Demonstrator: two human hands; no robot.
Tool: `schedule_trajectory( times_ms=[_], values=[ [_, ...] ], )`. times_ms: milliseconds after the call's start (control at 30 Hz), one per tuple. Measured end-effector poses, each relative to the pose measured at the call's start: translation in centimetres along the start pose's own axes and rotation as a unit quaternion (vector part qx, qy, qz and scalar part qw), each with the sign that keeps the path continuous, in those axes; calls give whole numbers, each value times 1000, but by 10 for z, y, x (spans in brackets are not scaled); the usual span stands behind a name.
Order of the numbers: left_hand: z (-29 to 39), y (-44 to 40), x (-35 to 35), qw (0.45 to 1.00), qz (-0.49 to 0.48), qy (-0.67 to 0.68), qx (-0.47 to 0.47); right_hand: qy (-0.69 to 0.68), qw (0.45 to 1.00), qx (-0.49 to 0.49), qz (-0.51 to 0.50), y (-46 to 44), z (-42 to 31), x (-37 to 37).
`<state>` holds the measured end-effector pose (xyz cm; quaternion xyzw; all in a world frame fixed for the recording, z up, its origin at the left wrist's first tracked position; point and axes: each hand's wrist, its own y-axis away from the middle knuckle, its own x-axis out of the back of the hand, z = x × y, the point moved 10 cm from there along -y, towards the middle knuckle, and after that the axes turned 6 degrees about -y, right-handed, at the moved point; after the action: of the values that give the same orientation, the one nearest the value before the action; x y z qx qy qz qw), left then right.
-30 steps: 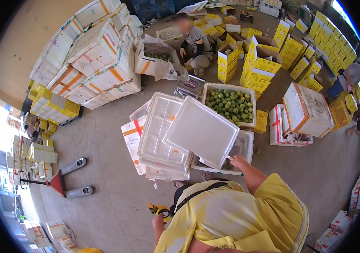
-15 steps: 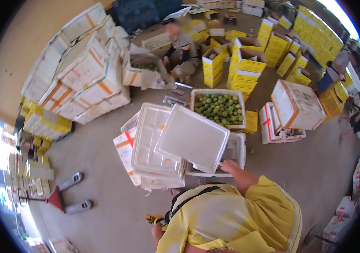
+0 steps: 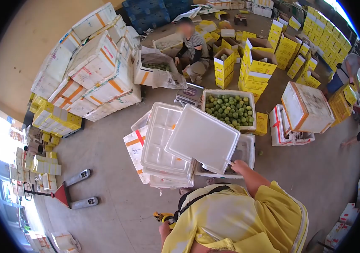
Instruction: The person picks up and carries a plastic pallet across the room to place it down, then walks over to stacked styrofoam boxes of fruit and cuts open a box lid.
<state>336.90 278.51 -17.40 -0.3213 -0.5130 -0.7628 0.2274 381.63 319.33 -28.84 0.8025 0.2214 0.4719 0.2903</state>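
My right hand (image 3: 240, 166) is closed on the lower right corner of a white foam lid (image 3: 203, 137). The lid lies tilted over a stack of foam lids (image 3: 161, 145) and partly covers an open foam box (image 3: 249, 152), whose inside is mostly hidden. Behind that box, another foam box (image 3: 253, 122) is filled with round green fruit (image 3: 229, 110). Low at my left side, my left hand (image 3: 164, 229) is closed around a tape dispenser (image 3: 164, 217), yellow and dark, with a roll on it.
A digital scale (image 3: 189, 95) stands beyond the lids, near a crouching person (image 3: 194, 50). Foam boxes (image 3: 100, 71) are piled at left. Yellow cartons (image 3: 258, 63) stand at the back, and more foam boxes (image 3: 304, 109) at right. A pallet jack (image 3: 64, 196) sits on the floor at left.
The whole scene has shifted slightly right in view as my head turned. My right hand stays on the lid corner, and my left hand keeps the tape dispenser.
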Motion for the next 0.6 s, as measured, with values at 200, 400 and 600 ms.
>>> schedule_trajectory(
  times_ms=[200, 400, 600],
  values=[
    [28, 29, 7, 986, -37, 112, 115, 2, 1000, 10, 0, -4, 2, -2],
    [29, 33, 9, 981, -34, 142, 127, -6, 1000, 4, 7, 0, -1, -1],
    [8, 28, 0, 989, -29, 112, 96, -8, 1000, -6, 1, -4, 5, -8]
  ],
)
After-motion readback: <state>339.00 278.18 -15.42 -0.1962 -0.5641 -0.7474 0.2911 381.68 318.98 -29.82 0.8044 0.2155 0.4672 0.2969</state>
